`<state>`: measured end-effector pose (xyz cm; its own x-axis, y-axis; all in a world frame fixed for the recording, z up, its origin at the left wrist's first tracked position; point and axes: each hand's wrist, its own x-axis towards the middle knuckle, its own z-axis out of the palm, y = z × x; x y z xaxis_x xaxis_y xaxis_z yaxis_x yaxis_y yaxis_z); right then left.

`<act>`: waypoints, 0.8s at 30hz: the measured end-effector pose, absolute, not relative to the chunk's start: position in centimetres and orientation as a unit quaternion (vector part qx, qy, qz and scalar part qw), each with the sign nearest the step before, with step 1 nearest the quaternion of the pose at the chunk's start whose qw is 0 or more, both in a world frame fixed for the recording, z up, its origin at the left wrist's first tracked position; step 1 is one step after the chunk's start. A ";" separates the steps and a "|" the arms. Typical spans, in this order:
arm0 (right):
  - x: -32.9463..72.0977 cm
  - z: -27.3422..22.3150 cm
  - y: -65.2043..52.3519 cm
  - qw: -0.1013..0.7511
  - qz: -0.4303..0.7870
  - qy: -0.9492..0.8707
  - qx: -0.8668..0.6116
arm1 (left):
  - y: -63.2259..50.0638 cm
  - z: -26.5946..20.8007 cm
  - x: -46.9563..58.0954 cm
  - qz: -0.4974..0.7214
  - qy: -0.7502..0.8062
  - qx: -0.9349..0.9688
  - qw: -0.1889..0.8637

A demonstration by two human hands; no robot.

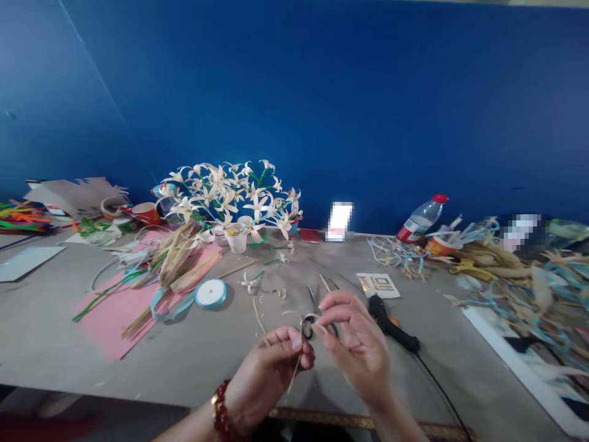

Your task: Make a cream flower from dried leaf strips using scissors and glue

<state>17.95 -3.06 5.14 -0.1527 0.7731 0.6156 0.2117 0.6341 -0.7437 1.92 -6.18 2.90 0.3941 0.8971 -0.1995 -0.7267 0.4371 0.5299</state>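
My left hand [273,362], with a red beaded bracelet at the wrist, pinches a thin tan stem [295,374] between thumb and forefinger. At the stem's top is a small pale curled strip [311,318]. My right hand [356,344] is just to the right, its thumb and fingertips closed on the strip's end. Scissors [313,296] lie on the table behind my hands, their black handles partly hidden. A black glue gun [393,325] rests to the right of my right hand. Small white flower pieces [251,281] lie farther back.
White flowers [221,190] stand in cups at the back. To the left, a ribbon roll [211,293] and dried husks [177,264] lie by pink paper [108,319]. A bottle [421,218], a white card [380,286] and a white power strip [510,362] are right.
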 end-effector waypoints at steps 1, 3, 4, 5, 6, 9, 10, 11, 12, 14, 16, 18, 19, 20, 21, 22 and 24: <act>18.0 5.1 -3.1 0.553 0.242 -0.717 -0.348 | -6.2 3.0 2.1 0.502 0.233 0.181 0.813; 18.2 4.9 -3.2 0.550 0.225 -0.722 -0.353 | -6.3 3.2 2.5 0.507 0.229 0.178 0.812; 18.2 4.8 -3.2 0.549 0.220 -0.724 -0.354 | -6.4 3.3 2.7 0.508 0.226 0.177 0.812; 18.3 4.8 -3.2 0.548 0.215 -0.726 -0.355 | -6.4 3.3 2.8 0.509 0.224 0.177 0.812; 18.4 4.7 -3.2 0.547 0.212 -0.728 -0.355 | -6.5 3.3 3.0 0.510 0.220 0.179 0.812; 18.5 4.8 -3.3 0.547 0.197 -0.733 -0.354 | -6.6 3.2 3.3 0.517 0.205 0.184 0.810; 18.5 4.9 -3.4 0.549 0.192 -0.733 -0.354 | -6.7 3.2 3.4 0.519 0.201 0.186 0.810; 18.5 5.0 -3.4 0.551 0.186 -0.733 -0.353 | -6.7 3.2 3.4 0.519 0.200 0.186 0.810; 18.5 5.2 -3.5 0.553 0.180 -0.733 -0.353 | -6.7 3.1 3.5 0.518 0.201 0.184 0.811; 18.4 5.4 -3.5 0.555 0.169 -0.734 -0.352 | -6.8 3.2 3.5 0.516 0.202 0.181 0.813; 18.3 5.6 -3.4 0.554 0.162 -0.738 -0.351 | -6.8 3.2 3.5 0.514 0.200 0.180 0.815; 18.2 5.6 -3.3 0.553 0.160 -0.739 -0.350 | -6.8 3.3 3.5 0.514 0.196 0.181 0.815; 18.2 5.5 -3.3 0.553 0.159 -0.739 -0.350 | -6.8 3.2 3.5 0.514 0.194 0.180 0.816; 18.2 5.5 -3.3 0.553 0.158 -0.738 -0.352 | -6.8 3.2 3.5 0.514 0.194 0.178 0.817; 18.1 5.4 -3.2 0.554 0.157 -0.738 -0.353 | -6.8 3.2 3.5 0.513 0.194 0.177 0.817; 18.1 5.4 -3.2 0.554 0.155 -0.737 -0.355 | -6.8 3.2 3.5 0.513 0.194 0.176 0.817; 18.0 5.4 -3.2 0.556 0.150 -0.736 -0.357 | -6.8 3.1 3.5 0.513 0.193 0.177 0.818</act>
